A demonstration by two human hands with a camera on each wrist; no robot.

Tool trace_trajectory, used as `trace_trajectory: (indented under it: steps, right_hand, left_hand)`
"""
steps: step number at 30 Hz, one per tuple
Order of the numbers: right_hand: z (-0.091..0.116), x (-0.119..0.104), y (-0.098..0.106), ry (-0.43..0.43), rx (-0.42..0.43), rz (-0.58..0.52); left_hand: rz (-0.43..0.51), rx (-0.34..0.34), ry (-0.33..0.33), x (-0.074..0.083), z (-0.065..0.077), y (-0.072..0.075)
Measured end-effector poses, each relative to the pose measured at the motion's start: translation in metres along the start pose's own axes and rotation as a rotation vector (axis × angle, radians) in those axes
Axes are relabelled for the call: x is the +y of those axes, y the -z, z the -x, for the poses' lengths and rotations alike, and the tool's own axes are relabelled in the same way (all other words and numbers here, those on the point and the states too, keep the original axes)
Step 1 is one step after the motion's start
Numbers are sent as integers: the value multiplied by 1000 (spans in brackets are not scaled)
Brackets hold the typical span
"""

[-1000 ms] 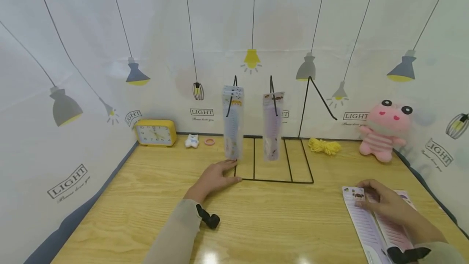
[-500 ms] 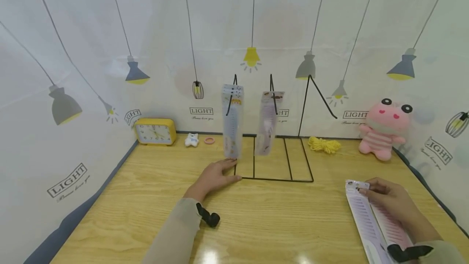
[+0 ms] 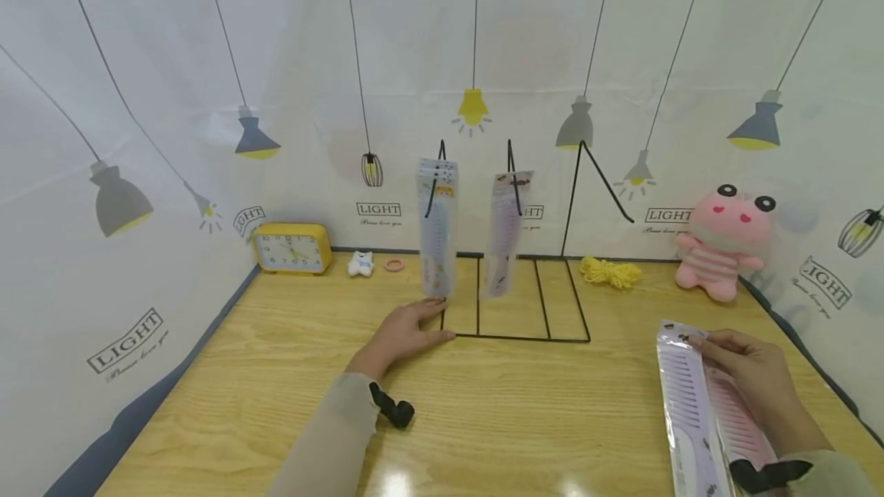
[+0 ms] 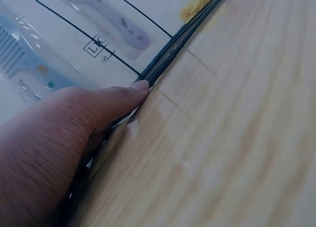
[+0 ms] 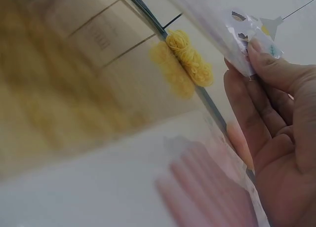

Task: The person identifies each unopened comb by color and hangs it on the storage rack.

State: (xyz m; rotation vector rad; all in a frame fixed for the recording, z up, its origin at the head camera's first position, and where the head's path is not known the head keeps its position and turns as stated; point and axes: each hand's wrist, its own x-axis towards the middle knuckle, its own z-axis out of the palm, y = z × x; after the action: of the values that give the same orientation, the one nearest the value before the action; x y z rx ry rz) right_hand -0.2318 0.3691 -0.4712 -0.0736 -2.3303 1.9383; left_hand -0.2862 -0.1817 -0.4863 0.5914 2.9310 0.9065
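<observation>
My right hand [image 3: 756,374] pinches the top end of a purple comb in a clear packet [image 3: 684,382], lifted at an angle above the table. In the right wrist view, thumb and forefinger hold the patterned end of the packet [image 5: 242,34]. Beneath it lies a packaged pink comb [image 3: 735,416], partly covered by the hand. My left hand [image 3: 404,340] rests at the front left corner of a black wire rack [image 3: 514,338], its thumb [image 4: 121,101] on the base wire. A packaged blue comb [image 3: 437,244] and another purple comb [image 3: 504,236] hang from the rack's hooks.
Along the back stand a yellow clock [image 3: 292,248], a small white bear figure [image 3: 361,264], a pink ring [image 3: 394,265], a yellow yarn bundle [image 3: 611,273] and a pink plush toy [image 3: 725,244]. The rack's right hook [image 3: 608,181] juts forward.
My right hand has raised the top of the purple comb packet upward and slightly right. The hanging purple comb has swung left. My left hand has stayed on the rack.
</observation>
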Motion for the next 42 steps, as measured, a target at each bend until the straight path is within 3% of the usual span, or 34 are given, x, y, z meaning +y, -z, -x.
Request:
trace_trajectory:
  steps: [14, 20, 26, 30, 34, 38, 42]
  right_hand:
    - [-2, 2, -1, 12, 24, -248]
    - [-2, 3, -6, 56, -46, -417]
    - [0, 1, -18, 72, -111, -449]
    - [5, -7, -44, 58, -131, -398]
    - [16, -24, -91, 72, -188, -278]
    - [25, -59, -137, 192, -340, -132]
    - [26, -121, -168, 408, -527, -65]
  left_hand:
    - [-7, 7, 1, 1, 2, 0]
    - [-5, 6, -10, 1, 2, 1]
    - [-10, 1, -5, 0, 0, 0]
    - [-5, 6, -12, -1, 0, 0]
    - [12, 6, -15, -2, 1, -1]
    - [18, 4, -15, -2, 2, -3]
    - [14, 18, -20, -3, 2, -1]
